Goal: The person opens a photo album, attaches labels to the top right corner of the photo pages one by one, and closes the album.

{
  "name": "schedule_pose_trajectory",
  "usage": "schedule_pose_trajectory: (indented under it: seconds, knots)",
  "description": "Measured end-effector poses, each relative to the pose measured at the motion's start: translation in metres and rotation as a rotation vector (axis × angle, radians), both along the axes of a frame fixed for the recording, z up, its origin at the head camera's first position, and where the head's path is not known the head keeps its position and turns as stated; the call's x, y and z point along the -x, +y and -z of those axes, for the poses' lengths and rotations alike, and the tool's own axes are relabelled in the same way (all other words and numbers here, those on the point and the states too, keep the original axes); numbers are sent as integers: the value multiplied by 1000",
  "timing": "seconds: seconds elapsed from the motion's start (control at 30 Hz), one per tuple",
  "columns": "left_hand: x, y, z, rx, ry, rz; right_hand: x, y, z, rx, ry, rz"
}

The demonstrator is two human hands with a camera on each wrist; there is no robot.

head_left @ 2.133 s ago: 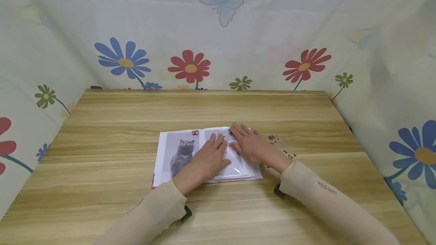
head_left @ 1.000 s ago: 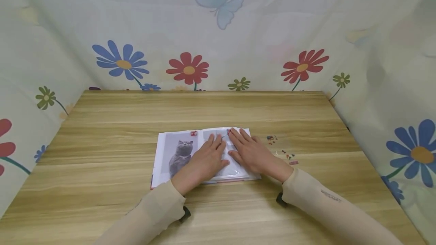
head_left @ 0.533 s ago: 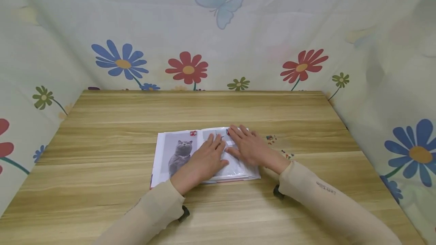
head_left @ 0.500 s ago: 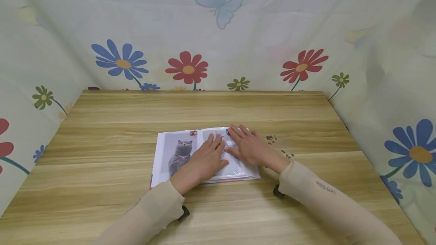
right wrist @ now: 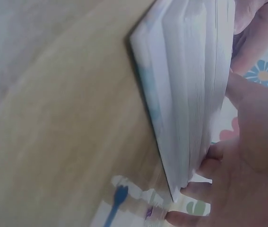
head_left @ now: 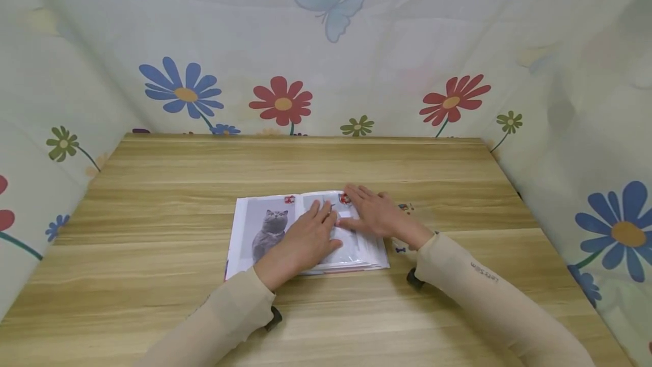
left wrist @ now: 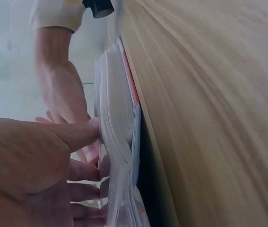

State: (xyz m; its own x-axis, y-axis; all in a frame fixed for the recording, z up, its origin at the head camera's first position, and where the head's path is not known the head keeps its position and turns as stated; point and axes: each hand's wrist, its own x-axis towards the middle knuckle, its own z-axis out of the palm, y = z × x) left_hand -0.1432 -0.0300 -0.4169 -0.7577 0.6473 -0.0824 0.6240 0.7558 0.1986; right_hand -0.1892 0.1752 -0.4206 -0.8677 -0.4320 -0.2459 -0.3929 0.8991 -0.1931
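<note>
A photo album (head_left: pixel 234 248) lies spread on the wooden table, a picture of a grey cat (head_left: pixel 271 234) on its left page. My left hand (head_left: pixel 308 237) rests on the clear sleeve of the right page, fingers extended. Higher on that same page, my right hand (head_left: pixel 377 214) presses with its fingers near the top right corner. A small red sticker (head_left: pixel 345 199) shows beside the right fingers, and a similar red sticker (head_left: pixel 289 200) sits at the cat page's corner. The right wrist view has the right fingertips along the edge of the stacked pages (right wrist: pixel 195 85).
To the album's right, partly hidden beneath the right forearm, lies a clear sheet with small coloured stickers (head_left: pixel 404 207) and a blue bone-shaped sticker (head_left: pixel 400 250). A flower-printed curtain (head_left: pixel 387 44) stands behind and on both sides of the table (head_left: pixel 178 186).
My right hand has shifted slightly, uncovering more of the red sticker on the right page. Its forearm now hides other stickers on the clear sheet. The left hand stays in place.
</note>
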Motion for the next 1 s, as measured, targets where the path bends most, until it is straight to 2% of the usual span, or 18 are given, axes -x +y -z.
schedule_pose_trajectory:
  seconds: [0.23,0.5,0.6,0.73,0.87,1.0]
  knots:
    - [6,-3,2,-107,6,-49,2,3,3,39,2,34]
    - [10,-6,3,-166,26,-28,4,6,8,69,29,56]
    - [11,-10,4,-202,27,-30,3,9,6,126,11,71]
    - [14,-20,2,-246,38,-42,0,15,3,263,3,93]
    - [20,-35,-1,-258,48,-106,-5,21,2,351,25,99]
    - [25,-53,-3,-280,54,-200,-11,23,0,367,16,116]
